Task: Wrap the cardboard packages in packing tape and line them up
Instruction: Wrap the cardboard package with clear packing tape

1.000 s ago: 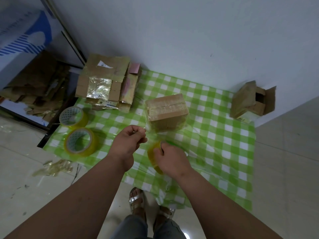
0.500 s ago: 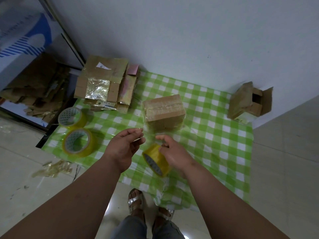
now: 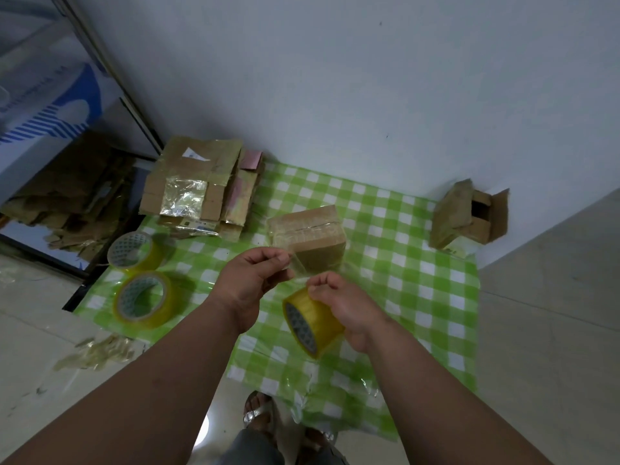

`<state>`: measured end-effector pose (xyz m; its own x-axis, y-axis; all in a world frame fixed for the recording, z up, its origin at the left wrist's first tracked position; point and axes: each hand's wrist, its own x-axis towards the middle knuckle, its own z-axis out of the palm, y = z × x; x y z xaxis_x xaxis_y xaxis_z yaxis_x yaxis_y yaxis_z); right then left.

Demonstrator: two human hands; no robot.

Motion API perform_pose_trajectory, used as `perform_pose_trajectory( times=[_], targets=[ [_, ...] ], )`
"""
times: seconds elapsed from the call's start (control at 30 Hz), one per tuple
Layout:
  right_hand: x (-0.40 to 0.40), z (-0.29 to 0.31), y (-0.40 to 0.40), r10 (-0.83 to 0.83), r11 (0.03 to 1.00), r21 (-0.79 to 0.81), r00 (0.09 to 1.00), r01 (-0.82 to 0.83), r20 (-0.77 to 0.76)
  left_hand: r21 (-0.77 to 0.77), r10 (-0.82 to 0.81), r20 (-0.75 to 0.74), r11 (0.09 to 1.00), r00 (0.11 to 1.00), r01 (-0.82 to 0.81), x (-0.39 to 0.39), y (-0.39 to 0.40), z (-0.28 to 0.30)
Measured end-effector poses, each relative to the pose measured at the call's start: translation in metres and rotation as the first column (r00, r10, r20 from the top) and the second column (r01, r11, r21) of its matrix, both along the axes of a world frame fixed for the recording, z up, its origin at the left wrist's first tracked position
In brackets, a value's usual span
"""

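Unbranded yellow tape roll in right grip — left grip pinching its strip.

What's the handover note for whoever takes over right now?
Left hand pinches the free tape end.
Right hand grips the tape roll, held above the checked cloth.
One box sits mid-cloth, partly taped. A stack of taped packages is at far left; an open box at far right.
Two spare rolls lie left.
Left: finish wrapping, line up.
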<state>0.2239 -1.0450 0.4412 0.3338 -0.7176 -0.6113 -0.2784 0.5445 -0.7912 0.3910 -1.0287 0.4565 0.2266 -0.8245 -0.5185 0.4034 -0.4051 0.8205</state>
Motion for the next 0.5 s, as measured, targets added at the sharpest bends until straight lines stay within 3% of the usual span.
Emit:
perform_pose_trajectory(
  times=[0.27,0.4,0.5],
  targets=[
    [-0.033,0.015,-0.016,-0.102,0.992,-0.070,0.995,0.102,0.009,-0.071,-0.060,0.225,0.994,0.973,0.078,-0.026,-0.032,0.013],
    [-0.038,0.023,-0.024,-0.181,0.966,-0.182,0.983,0.184,0.033,-0.061,-0.050,0.222,0.996,0.974,0.065,-0.034,-0.053,0.021],
    [-0.042,0.028,-0.033,-0.234,0.956,-0.158,0.968,0.246,0.093,-0.040,-0.048,0.173,0.998,0.984,0.055,-0.037,-0.078,0.030]
  ],
)
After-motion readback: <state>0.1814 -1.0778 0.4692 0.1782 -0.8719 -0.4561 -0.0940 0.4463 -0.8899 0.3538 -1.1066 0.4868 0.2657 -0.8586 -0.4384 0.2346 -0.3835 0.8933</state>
